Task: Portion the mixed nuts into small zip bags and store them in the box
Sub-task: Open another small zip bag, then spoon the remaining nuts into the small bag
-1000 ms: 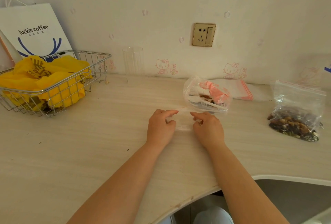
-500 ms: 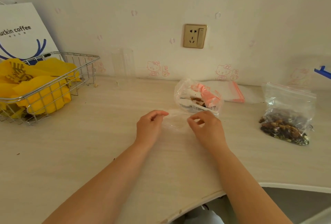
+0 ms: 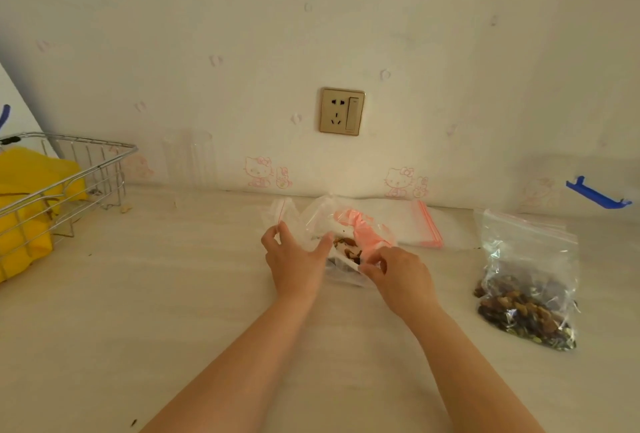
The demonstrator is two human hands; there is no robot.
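My left hand [image 3: 294, 256] pinches a small clear zip bag [image 3: 282, 213] with a red strip, lifted off the table. My right hand [image 3: 398, 271] has its fingers curled at the near edge of a crumpled clear bag [image 3: 349, 238] that holds some nuts and pink plastic. To the right stands a larger zip bag of mixed nuts [image 3: 526, 297], its top open. A stack of flat small zip bags [image 3: 415, 225] lies against the wall behind the crumpled bag.
A wire basket [image 3: 79, 176] with yellow bags sits at the left on the pale wooden table [image 3: 173, 294]. A clear box with a blue clip [image 3: 595, 195] stands at the far right by the wall. A wall socket [image 3: 342, 111] is above.
Both hands moved away from me to the crumpled bag. My left hand lifted the small zip bag off the table. The camera tilted up and turned right.
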